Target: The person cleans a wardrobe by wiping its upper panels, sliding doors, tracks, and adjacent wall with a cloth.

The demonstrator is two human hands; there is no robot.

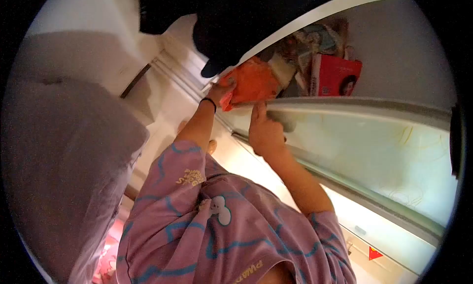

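Observation:
My left hand (219, 92), with a black band at its wrist, is closed on the near corner of an orange plastic bag (253, 81). The bag lies at the left end of an open compartment (394, 57). My right hand (266, 131) is at the top edge of the pale, glossy front panel (364, 141). One finger reaches up to that edge and the others look curled against it, partly hidden. Just right of the bag are a pale yellow packet (282, 69) and several crumpled bags. A red-pink box (335, 76) with a printed picture stands beyond them.
A large dark shape (236, 18) covers the top of the view. On the left, a big item under a grey cloth cover (69, 161) stands close by. Metal-coloured rails (175, 74) run along the upper left. A small red triangular sticker (374, 253) is at lower right.

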